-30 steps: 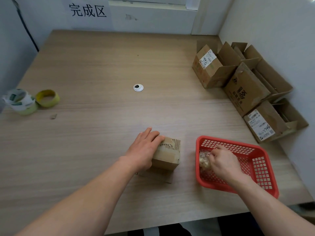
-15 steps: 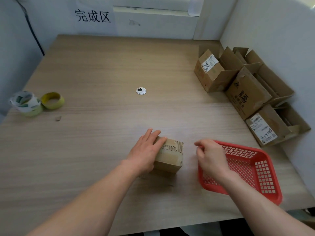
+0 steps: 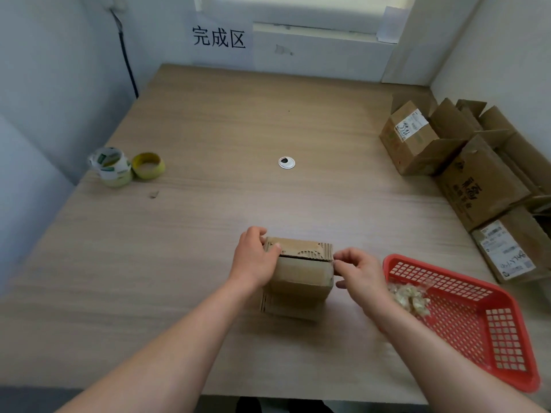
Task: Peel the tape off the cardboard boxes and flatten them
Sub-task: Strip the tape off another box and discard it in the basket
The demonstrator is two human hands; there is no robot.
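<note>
Small box on table, near front edge, middle, upright, between both hands. Top flap with torn, rough corrugated surface; flaps also sticking out at the bottom.

Left hand gripping small box on its left side, fingers curled over the top left edge, thumb on the near face. Right hand curled, fingertips pinching at the box's upper right corner; tape or bare cardboard in the pinch, cannot tell, too small.

Red basket just right of right hand, at front right of table, tilted in view, one corner at the table's front edge. Wad of peeled tape lying inside basket at its left end, partly hidden behind right wrist.

Three more boxes along the right wall, flaps open: labelled box farthest, printed box in the middle, second labelled box nearest, touching or close to one another.

Two tape rolls at far left of table: white-green roll stacked on something yellowish, yellow roll just beside it. Small scrap near the rolls. White round cap in mid table. Paper sign with three characters on back wall. Black cable down left corner of wall.
</note>
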